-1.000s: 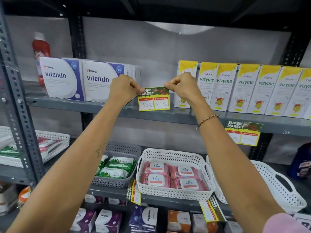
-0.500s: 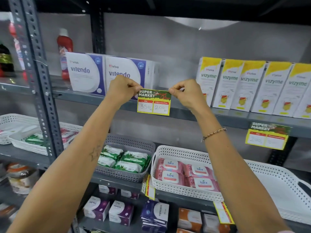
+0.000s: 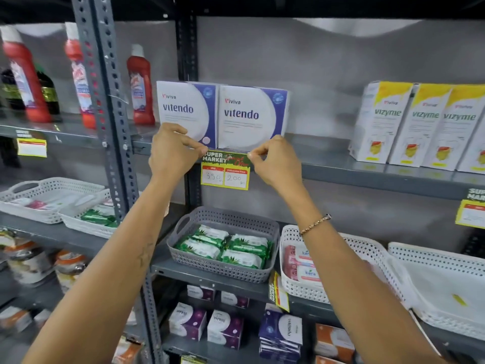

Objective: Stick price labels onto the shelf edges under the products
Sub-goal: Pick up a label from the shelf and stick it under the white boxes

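A yellow and green price label (image 3: 225,171) reading 350 and 200 hangs against the grey shelf edge (image 3: 341,168), right under two white and purple vitendo boxes (image 3: 223,114). My left hand (image 3: 172,151) pinches the label's top left corner. My right hand (image 3: 275,161) pinches its top right corner. Both hands press the label's top strip against the shelf edge below the boxes.
Vizyme boxes (image 3: 417,124) stand to the right, with a label (image 3: 472,211) under them. Red bottles (image 3: 140,85) stand left, past a grey upright (image 3: 110,114). Below sit a grey basket (image 3: 223,245) of green wipes, white baskets (image 3: 341,264), and lower labels (image 3: 279,292).
Both hands carried the label leftwards from the gap between the products to a spot right under the vitendo boxes. The view has turned left as well.
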